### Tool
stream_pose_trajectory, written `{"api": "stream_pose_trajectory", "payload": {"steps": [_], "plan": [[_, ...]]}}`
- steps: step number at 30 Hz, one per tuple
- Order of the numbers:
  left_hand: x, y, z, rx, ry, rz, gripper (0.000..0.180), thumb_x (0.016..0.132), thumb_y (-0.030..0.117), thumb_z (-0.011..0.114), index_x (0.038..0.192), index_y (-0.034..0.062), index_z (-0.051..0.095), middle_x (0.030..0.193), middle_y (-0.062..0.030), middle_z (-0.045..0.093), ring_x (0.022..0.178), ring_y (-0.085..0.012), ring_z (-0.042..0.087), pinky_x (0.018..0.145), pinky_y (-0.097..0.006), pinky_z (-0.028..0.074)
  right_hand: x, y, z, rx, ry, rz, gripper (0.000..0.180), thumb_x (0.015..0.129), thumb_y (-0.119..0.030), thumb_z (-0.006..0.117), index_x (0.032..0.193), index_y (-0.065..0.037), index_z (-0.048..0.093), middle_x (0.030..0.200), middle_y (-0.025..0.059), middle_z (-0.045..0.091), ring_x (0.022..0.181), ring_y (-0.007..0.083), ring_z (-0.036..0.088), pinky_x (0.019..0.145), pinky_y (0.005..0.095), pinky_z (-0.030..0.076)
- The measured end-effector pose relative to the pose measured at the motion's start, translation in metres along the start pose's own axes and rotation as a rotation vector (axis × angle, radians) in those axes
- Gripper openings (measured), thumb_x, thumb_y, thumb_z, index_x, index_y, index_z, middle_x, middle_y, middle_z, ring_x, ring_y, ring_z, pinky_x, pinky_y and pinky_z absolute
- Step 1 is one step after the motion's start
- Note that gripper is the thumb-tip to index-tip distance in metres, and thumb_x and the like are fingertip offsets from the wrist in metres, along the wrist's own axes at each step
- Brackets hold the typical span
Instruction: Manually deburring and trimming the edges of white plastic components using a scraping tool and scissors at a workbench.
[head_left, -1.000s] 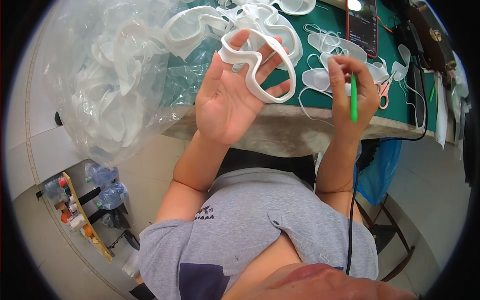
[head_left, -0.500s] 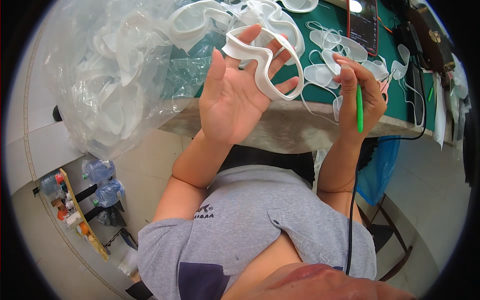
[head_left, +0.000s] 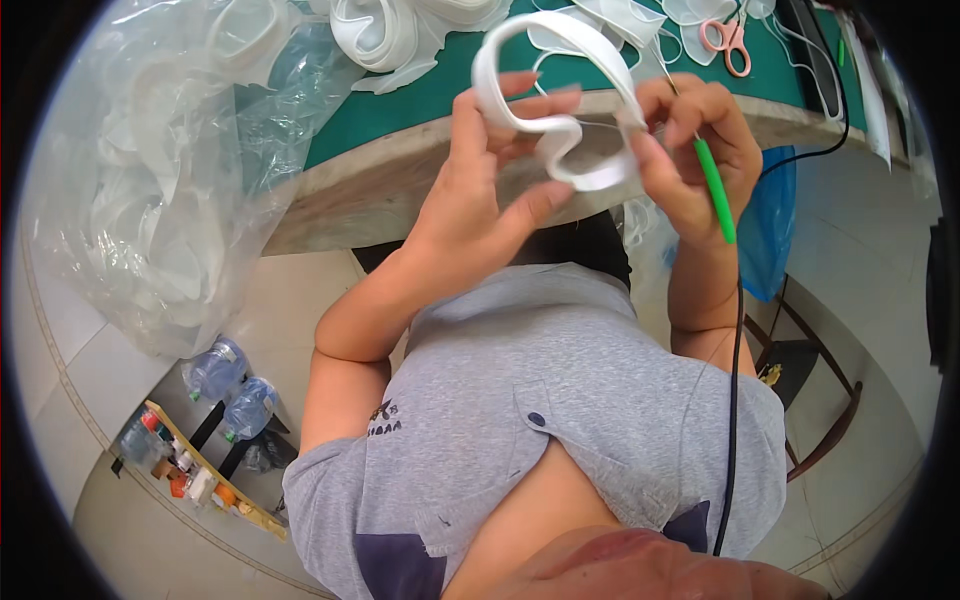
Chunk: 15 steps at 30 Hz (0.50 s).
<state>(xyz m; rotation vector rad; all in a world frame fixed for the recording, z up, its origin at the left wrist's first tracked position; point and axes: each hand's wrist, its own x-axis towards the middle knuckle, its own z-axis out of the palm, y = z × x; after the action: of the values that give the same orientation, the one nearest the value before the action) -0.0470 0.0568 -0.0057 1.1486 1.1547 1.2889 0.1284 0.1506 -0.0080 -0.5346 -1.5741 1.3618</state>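
Note:
A white, soft-looking curved goggle frame (head_left: 486, 75), slightly blurred, is held up before the table edge. My left hand (head_left: 462, 205) supports its left side, with fingers hooked through the loop and the thumb by its lower rim. The fingers of my right hand (head_left: 705, 125) pinch the frame's right side. That same hand also holds a slim green-handled tool (head_left: 714, 190) with a thin metal tip, its handle slanting down; the exact kind of tip is too small to make out.
A clear plastic bag (head_left: 150, 200) full of white goggle parts bulges at the left. More white frames (head_left: 375, 35) lie on the green tabletop (head_left: 440, 75). Pink-handled scissors (head_left: 735, 50) rest at the far right among white pieces and cords. A black cable (head_left: 735, 400) hangs on my right.
The goggle frame has turned and come lower, and my right hand has moved left to grip its edge. My left hand has rotated inward. The view has shifted downward.

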Motion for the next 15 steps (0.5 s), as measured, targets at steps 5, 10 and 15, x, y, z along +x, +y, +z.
{"api": "stream_pose_trajectory", "payload": {"steps": [5, 10, 15], "plan": [[-0.019, -0.082, 0.005, 0.572, -0.313, 0.036, 0.034, 0.074, -0.004, 0.064, 0.106, 0.0030, 0.055, 0.102, -0.0132, 0.058, 0.093, -0.0290, 0.058, 0.081, -0.036, 0.048, -0.033, -0.008, -0.041, -0.078, -0.305, 0.187, 0.013, 0.056, -0.005, 0.050, 0.065, -0.005, 0.041, 0.074, 0.0142, 0.053, 0.064, 0.0177, 0.047, 0.060, 0.0246, 0.037], [-0.013, -0.098, 0.020, 0.906, -0.438, 0.245, 0.014, 0.073, 0.006, 0.065, 0.083, 0.0052, 0.056, 0.085, -0.0067, 0.053, 0.083, -0.0264, 0.055, 0.068, -0.037, 0.046, -0.070, 0.006, -0.061, -0.573, -0.585, 0.292, 0.017, 0.054, -0.003, 0.049, 0.068, -0.001, 0.041, 0.065, 0.0119, 0.043, 0.057, 0.0292, 0.042, 0.054, 0.0327, 0.037], [-0.006, -0.099, 0.023, 0.964, -0.372, 0.229, 0.013, 0.073, 0.002, 0.063, 0.081, 0.0056, 0.054, 0.083, -0.0069, 0.053, 0.084, -0.0272, 0.054, 0.068, -0.039, 0.046, -0.173, 0.039, -0.081, -0.803, -0.175, 0.390, 0.014, 0.063, -0.001, 0.053, 0.074, -0.002, 0.044, 0.066, 0.0140, 0.044, 0.058, 0.0317, 0.046, 0.054, 0.0365, 0.039]]}}
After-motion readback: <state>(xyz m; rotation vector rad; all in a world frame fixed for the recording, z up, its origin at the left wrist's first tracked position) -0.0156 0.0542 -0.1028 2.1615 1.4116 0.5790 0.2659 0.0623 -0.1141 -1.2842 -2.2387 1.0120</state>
